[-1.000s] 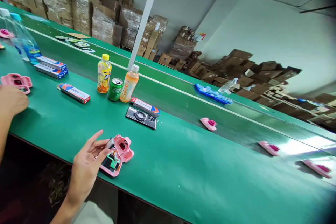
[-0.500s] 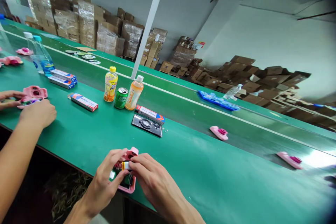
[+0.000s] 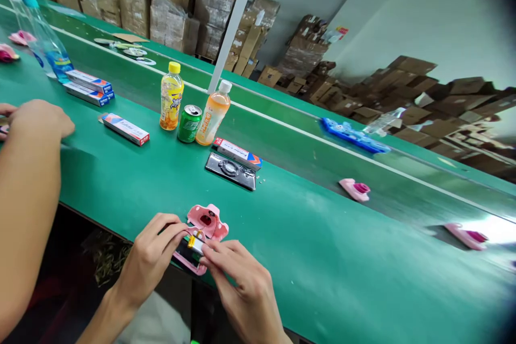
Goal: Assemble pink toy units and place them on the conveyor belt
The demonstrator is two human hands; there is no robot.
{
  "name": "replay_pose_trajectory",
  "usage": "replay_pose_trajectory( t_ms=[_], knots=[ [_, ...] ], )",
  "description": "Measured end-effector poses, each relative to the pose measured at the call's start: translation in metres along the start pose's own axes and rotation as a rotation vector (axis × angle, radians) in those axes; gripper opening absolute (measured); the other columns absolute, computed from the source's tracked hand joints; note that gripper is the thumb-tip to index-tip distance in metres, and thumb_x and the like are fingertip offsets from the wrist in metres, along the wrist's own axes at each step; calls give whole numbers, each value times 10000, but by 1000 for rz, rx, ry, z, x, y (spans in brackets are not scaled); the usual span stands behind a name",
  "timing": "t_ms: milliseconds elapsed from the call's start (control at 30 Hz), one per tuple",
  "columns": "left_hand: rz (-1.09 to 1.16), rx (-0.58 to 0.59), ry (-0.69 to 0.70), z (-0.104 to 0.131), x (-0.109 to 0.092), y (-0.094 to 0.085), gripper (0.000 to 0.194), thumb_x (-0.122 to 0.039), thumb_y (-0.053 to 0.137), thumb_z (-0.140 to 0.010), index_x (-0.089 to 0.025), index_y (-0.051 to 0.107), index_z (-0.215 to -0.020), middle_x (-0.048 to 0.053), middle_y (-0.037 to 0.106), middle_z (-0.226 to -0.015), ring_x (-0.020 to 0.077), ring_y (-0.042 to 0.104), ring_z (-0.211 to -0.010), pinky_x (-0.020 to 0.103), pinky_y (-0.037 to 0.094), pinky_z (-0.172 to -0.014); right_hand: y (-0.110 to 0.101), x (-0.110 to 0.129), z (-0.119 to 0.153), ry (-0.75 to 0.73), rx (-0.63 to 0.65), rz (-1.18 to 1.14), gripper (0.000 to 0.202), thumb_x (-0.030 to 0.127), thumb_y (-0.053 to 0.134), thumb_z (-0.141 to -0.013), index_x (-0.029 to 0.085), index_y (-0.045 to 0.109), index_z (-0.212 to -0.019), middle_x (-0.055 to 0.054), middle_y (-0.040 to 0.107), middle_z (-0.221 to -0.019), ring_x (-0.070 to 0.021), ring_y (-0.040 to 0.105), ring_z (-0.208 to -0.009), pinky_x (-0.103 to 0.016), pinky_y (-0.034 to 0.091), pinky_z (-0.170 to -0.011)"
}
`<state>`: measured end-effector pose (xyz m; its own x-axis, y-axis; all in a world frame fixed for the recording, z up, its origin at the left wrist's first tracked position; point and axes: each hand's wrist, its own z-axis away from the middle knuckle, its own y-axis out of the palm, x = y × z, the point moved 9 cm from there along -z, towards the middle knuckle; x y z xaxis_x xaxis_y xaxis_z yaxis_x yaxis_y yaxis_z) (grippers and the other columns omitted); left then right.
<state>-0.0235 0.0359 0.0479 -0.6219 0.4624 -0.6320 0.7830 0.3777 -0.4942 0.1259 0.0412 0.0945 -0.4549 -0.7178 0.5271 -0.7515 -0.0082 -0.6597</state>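
Before me, at the near edge of the green table, lies an opened pink toy camera. Its front shell [image 3: 207, 220] is folded back and shows its inside; the rear half [image 3: 194, 267] with dark parts lies below, partly covered by my hands. My right hand [image 3: 245, 277] pinches a small silver battery [image 3: 196, 243] with a yellow end, held over the opened camera. The fingers of my left hand [image 3: 151, 250] are pinched together by the battery's yellow end and the shell; what lies between those fingertips is hidden.
Beyond my hands are a phone [image 3: 230, 171], a long carton [image 3: 237, 153], a green can [image 3: 190, 123] and two drink bottles [image 3: 172, 98]. Another person's hand [image 3: 42, 118] works at left. Pink cameras [image 3: 355, 190] and a blue tray [image 3: 355, 136] lie on the conveyor belt.
My view has tilted downward. The camera's front shell is now folded farther back and shows more. The battery has stayed in my right fingers and is tilted; my left fingers have closed together.
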Motion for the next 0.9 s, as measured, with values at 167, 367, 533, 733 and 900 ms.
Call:
replay_pose_trajectory(
  t_ms=[167, 367, 533, 733, 900],
  knots=[
    [11, 42, 37, 0, -7, 2, 172, -90, 525, -1018, -182, 657, -1079, 59, 682, -1044, 159, 642, -993, 249, 541, -899, 4, 7, 10, -45, 55, 111, 244, 71, 502, -1015, 159, 696, -1132, -62, 777, -987, -156, 636, -750, -271, 609, -660],
    [-7, 87, -1, 3, -2, 5, 173, -85, 508, -1022, -187, 628, -1092, 63, 669, -1082, 160, 631, -1026, 264, 527, -930, 30, 14, 13, -80, 226, 355, 308, 10, 418, -993, 130, 695, -1054, -80, 747, -940, -189, 626, -765, -328, 607, -719],
    [-38, 112, 22, -1, -4, 8, 156, -88, 497, -1026, -188, 609, -1068, 69, 687, -1103, 162, 642, -1049, 263, 525, -944, 46, 15, 19, -101, 270, 535, 373, -43, 385, -942, 90, 712, -1063, -109, 739, -935, -214, 653, -779, -354, 602, -713],
    [-40, 340, 130, 4, -6, 10, 251, -166, 558, -1010, -203, 592, -1256, 88, 657, -1375, 210, 583, -1305, 330, 506, -1098, 40, 26, 22, -163, 211, 651, 330, 24, 457, -953, -24, 691, -1180, -212, 747, -1106, -280, 687, -931, -380, 608, -786],
    [-38, 502, 217, 7, -1, 11, 453, -186, 577, -998, -226, 524, -1446, 94, 622, -1450, 231, 543, -1383, 368, 511, -1137, 39, 25, 32, -150, 248, 640, 339, 177, 616, -980, 17, 670, -1273, -201, 678, -1328, -328, 637, -1216, -397, 610, -930]
  ],
)
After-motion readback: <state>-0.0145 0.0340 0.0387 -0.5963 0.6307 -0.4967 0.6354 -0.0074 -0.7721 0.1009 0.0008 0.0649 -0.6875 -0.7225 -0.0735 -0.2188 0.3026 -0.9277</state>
